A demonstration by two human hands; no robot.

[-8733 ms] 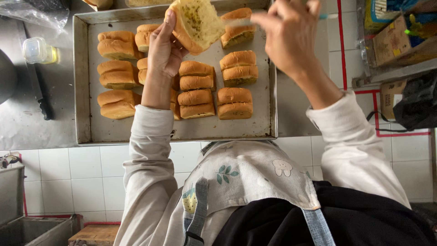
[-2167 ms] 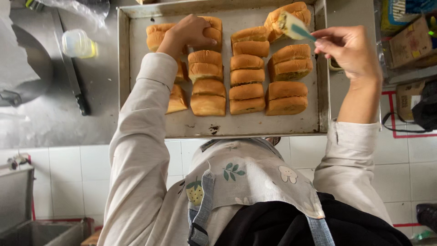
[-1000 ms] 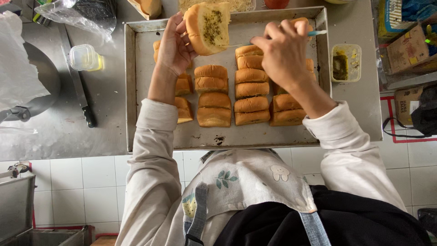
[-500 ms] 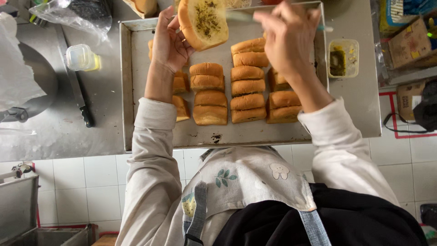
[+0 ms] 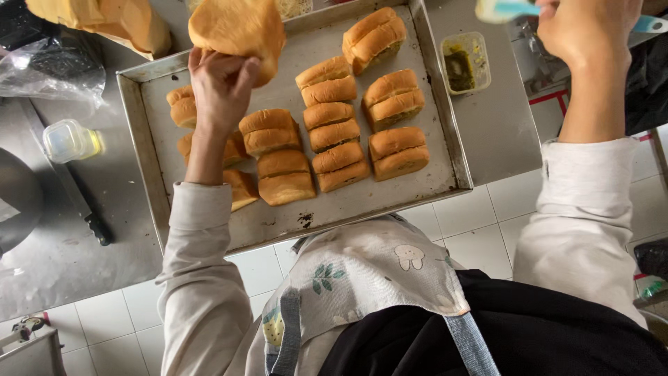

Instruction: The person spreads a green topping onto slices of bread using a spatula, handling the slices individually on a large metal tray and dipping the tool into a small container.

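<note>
you're looking down on a grey stainless-steel worktop [image 5: 83, 264], dull and lightly scuffed, lit by soft even light with no hard shadows. its front edge runs at a slant across the view. below that edge you see a floor of square white tiles [image 5: 480, 216] with thin grey grout lines. at the right side a red line [image 5: 550, 97] is marked on the surface near the worktop's end. a crumpled clear plastic bag [image 5: 49, 69] lies at the far left.
</note>
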